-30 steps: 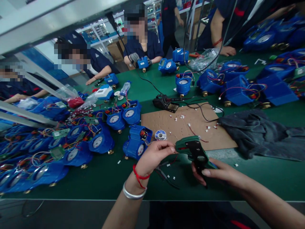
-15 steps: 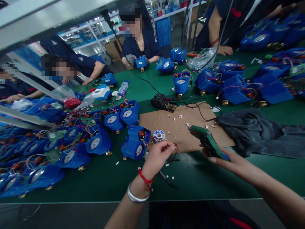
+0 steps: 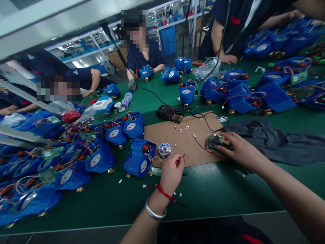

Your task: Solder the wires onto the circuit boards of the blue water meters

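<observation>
My left hand is closed in a pinch on a thin red wire, over the near edge of the brown cardboard sheet. Close behind it lies a solder spool. An opened blue water meter, its wires exposed, stands just left of the hand. My right hand is curled over a green and black handheld device at the cardboard's right side; its exact kind cannot be made out. A red lead with a white connector runs toward this device.
Several blue meters crowd the left side, and more stand back right. Behind the cardboard are a black soldering iron stand and cable. A dark grey cloth lies at right. Co-workers sit across the green table.
The handheld device has turned and come down to the cardboard with my right hand. My left hand still pinches the wire. Across the table, a co-worker's gloved hand has moved off the meter onto the tabletop.
</observation>
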Tool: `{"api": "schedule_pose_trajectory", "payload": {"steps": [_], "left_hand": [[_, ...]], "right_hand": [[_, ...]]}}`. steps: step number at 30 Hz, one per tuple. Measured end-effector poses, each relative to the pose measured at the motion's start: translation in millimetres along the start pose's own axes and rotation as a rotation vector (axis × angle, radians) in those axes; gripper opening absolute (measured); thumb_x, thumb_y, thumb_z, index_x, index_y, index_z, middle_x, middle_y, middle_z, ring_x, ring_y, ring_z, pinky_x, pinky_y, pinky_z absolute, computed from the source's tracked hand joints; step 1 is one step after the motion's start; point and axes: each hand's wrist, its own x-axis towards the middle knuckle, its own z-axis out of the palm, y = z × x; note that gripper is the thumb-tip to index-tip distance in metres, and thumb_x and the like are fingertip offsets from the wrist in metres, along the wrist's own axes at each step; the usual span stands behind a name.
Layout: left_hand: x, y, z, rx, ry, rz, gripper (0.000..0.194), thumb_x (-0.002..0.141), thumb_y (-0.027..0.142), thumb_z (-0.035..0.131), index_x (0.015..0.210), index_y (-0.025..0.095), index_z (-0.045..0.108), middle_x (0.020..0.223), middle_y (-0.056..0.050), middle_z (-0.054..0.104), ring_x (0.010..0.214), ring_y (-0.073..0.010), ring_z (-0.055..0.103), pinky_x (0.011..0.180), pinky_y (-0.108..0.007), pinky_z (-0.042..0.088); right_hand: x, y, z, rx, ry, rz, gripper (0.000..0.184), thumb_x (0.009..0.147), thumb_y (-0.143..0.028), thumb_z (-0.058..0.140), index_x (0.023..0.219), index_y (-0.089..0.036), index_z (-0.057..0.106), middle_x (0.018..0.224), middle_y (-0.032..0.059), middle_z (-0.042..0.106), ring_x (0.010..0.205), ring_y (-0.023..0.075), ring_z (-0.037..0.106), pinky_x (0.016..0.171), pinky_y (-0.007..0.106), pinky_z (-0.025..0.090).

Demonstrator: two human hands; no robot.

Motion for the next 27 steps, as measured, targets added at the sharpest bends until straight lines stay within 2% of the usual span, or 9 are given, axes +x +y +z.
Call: {"api": "schedule_pose_trajectory", "payload": {"steps": [3, 5, 9, 12, 16, 19, 23, 27], "left_hand": [[1, 4, 1.2, -0.001, 0.022, -0.029, 0.019, 0.085, 0.021, 0.046, 0.089, 0.018, 0.064, 0.073, -0.002, 0.06, 0.067, -0.0145, 0.053, 0.063, -0.025, 0.035], [0, 6, 0.9, -0.034, 0.042, -0.038, 0.018, 0.085, 0.021, 0.046, 0.094, 0.018, 0.061, 0.069, 0.001, 0.057, 0.065, -0.0139, 0.052, 0.063, -0.025, 0.035], [-4, 10, -1.3, -0.136, 0.075, -0.065, 0.013, 0.085, 0.02, 0.046, 0.095, 0.018, 0.052, 0.062, 0.005, 0.051, 0.06, -0.0121, 0.049, 0.061, -0.023, 0.034], [-8, 11, -3.2, -0.141, 0.075, -0.081, 0.008, 0.084, 0.02, 0.045, 0.089, 0.018, 0.051, 0.063, 0.006, 0.049, 0.06, -0.0113, 0.048, 0.06, -0.023, 0.033], [-9, 10, -3.6, -0.152, 0.09, -0.097, 0.008, 0.083, 0.018, 0.044, 0.088, 0.019, 0.051, 0.061, 0.006, 0.045, 0.06, -0.0111, 0.046, 0.06, -0.022, 0.033], [-8, 11, -1.9, -0.187, 0.1, -0.104, 0.009, 0.083, 0.018, 0.043, 0.089, 0.019, 0.05, 0.061, 0.006, 0.045, 0.06, -0.0112, 0.046, 0.06, -0.022, 0.033], [-10, 11, -0.8, -0.194, 0.092, -0.082, 0.012, 0.084, 0.02, 0.044, 0.092, 0.019, 0.052, 0.063, 0.006, 0.047, 0.061, -0.0113, 0.047, 0.06, -0.022, 0.033], [-14, 10, -2.4, -0.163, 0.107, -0.092, 0.012, 0.083, 0.02, 0.045, 0.093, 0.019, 0.053, 0.061, 0.006, 0.044, 0.06, -0.0111, 0.046, 0.059, -0.022, 0.033]], "right_hand": [[32, -31, -13, -0.117, -0.004, 0.151, 0.049, 0.087, -0.048, 0.041, 0.119, -0.013, 0.054, 0.119, 0.018, 0.058, 0.11, 0.0336, 0.051, 0.086, 0.048, 0.043], [51, -50, -19, -0.219, -0.018, 0.195, 0.046, 0.087, -0.047, 0.041, 0.115, -0.014, 0.056, 0.111, 0.0187, 0.061, 0.108, 0.0369, 0.051, 0.081, 0.052, 0.043], [78, -75, -28, -0.236, -0.187, 0.14, 0.042, 0.087, -0.043, 0.043, 0.112, -0.012, 0.058, 0.099, 0.0194, 0.065, 0.094, 0.0339, 0.059, 0.077, 0.051, 0.044], [93, -76, -33, -0.195, -0.26, 0.109, 0.039, 0.085, -0.042, 0.046, 0.101, -0.011, 0.064, 0.097, 0.0207, 0.066, 0.093, 0.0348, 0.061, 0.078, 0.05, 0.044], [111, -69, -31, 0.05, -0.227, 0.111, 0.034, 0.08, -0.039, 0.057, 0.095, -0.009, 0.065, 0.1, 0.0231, 0.065, 0.105, 0.0383, 0.056, 0.087, 0.05, 0.04], [131, -78, -17, 0.248, -0.209, 0.104, 0.033, 0.079, -0.038, 0.06, 0.095, -0.01, 0.064, 0.102, 0.0206, 0.065, 0.107, 0.0356, 0.056, 0.091, 0.046, 0.04], [167, -107, 12, 0.602, -0.195, 0.122, 0.03, 0.086, -0.036, 0.057, 0.103, -0.012, 0.057, 0.084, 0.0119, 0.068, 0.08, 0.0213, 0.065, 0.075, 0.035, 0.051], [199, -128, 32, 0.952, -0.105, 0.16, 0.02, 0.094, -0.026, 0.044, 0.112, -0.015, 0.045, 0.079, 0.0055, 0.066, 0.065, 0.0109, 0.063, 0.062, 0.027, 0.052]]}}
